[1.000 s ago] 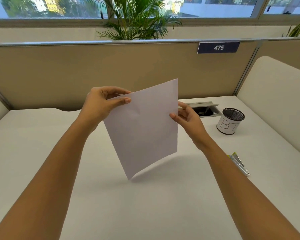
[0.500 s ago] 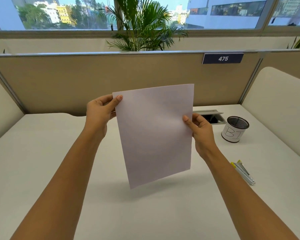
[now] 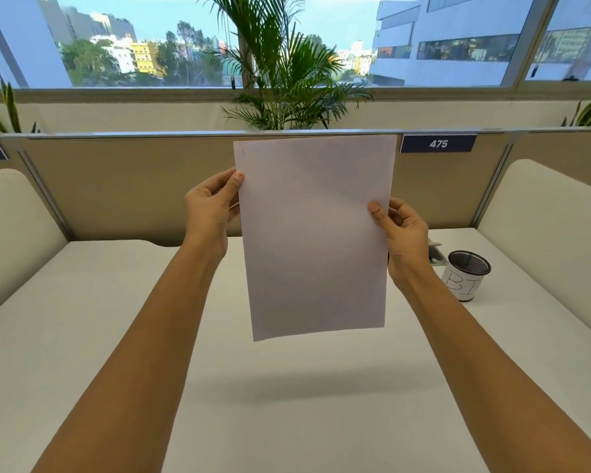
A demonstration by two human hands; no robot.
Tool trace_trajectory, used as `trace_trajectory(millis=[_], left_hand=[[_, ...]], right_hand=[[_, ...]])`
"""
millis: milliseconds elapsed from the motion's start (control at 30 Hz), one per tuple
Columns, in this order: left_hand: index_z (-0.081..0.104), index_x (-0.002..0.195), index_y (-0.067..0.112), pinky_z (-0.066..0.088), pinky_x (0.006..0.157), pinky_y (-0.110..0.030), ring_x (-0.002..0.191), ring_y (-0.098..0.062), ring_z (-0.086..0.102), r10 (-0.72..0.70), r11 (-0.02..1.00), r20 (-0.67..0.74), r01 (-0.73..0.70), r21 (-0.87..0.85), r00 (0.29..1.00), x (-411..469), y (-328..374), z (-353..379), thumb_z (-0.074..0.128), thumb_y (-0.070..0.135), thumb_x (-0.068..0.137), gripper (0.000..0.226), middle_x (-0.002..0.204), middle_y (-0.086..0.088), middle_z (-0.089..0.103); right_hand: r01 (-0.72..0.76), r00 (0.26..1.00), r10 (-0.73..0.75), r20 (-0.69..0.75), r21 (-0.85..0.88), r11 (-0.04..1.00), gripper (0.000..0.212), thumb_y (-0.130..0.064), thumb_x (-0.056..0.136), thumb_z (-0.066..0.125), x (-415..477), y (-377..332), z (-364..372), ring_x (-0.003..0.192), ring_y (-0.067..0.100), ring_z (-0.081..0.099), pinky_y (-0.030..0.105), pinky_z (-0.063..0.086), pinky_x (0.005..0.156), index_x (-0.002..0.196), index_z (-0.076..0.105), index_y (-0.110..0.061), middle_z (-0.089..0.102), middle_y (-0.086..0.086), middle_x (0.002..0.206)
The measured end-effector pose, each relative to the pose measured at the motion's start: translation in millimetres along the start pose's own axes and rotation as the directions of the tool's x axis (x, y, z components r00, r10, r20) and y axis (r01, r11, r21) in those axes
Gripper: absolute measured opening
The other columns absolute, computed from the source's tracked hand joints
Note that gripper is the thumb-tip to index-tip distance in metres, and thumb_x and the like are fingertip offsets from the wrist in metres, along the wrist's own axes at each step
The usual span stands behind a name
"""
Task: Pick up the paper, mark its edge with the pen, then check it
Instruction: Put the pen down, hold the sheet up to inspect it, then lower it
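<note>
A white sheet of paper hangs upright in the air above the desk, its face towards me. My left hand pinches its left edge near the top, thumb on the front. My right hand pinches the right edge at mid height, thumb on the front too. A faint small mark shows near the sheet's top left corner. No pen is in view.
The white desk lies below. A black mesh cup with a white label stands at the right, beside a grey cable hatch. Beige partitions close the back and sides. A palm stands behind.
Both hands have raised the paper and turned it from a tilted diamond to a straight upright sheet. The view has tipped up, so the stapler at the right is out of frame.
</note>
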State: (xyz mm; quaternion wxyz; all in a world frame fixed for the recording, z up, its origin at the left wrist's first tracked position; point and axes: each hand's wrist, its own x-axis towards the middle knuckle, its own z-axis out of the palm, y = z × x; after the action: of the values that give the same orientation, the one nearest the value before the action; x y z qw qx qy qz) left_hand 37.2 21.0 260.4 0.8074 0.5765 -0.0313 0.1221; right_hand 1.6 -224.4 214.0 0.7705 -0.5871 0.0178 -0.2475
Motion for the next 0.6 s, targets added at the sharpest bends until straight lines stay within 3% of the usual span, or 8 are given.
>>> trace_trajectory(millis=[233, 433, 600], left_hand=[[0.068, 0.097, 0.013, 0.056, 0.063, -0.021, 0.078, -0.011, 0.069, 0.049, 0.997, -0.011, -0.049, -0.052, 0.999, 10.6, 32.4, 12.9, 0.065, 0.019, 0.084, 0.015, 0.089, 0.0, 0.071], [0.067, 0.089, 0.016, 0.055, 0.067, -0.023, 0.079, -0.013, 0.067, 0.086, 0.994, 0.002, -0.086, -0.061, 0.996, 17.1, 56.9, 19.4, 0.065, 0.02, 0.083, 0.007, 0.086, 0.0, 0.07], [0.066, 0.083, 0.016, 0.055, 0.069, -0.024, 0.078, -0.014, 0.065, 0.101, 0.993, 0.003, -0.1, -0.065, 0.995, 21.5, 70.5, 23.5, 0.066, 0.018, 0.083, 0.002, 0.084, -0.002, 0.068]], right_hand=[[0.043, 0.999, -0.043, 0.001, 0.032, 0.999, 0.009, -0.021, 0.082, 0.069, 5.1, -27.7, 12.8, 0.065, 0.001, 0.07, 0.015, 0.054, 0.055, 0.089, 0.065, -0.025, 0.072, -0.015, 0.078], [0.062, 0.998, -0.062, 0.028, 0.008, 0.998, 0.011, -0.025, 0.082, 0.069, 7.9, -40.8, 19.2, 0.069, 0.005, 0.07, 0.024, 0.059, 0.06, 0.092, 0.064, -0.025, 0.071, -0.008, 0.088], [0.052, 0.998, -0.054, 0.046, 0.034, 0.998, 0.011, -0.023, 0.082, 0.069, 10.9, -47.0, 24.5, 0.072, 0.006, 0.07, 0.022, 0.059, 0.062, 0.092, 0.065, -0.025, 0.072, -0.01, 0.088]])
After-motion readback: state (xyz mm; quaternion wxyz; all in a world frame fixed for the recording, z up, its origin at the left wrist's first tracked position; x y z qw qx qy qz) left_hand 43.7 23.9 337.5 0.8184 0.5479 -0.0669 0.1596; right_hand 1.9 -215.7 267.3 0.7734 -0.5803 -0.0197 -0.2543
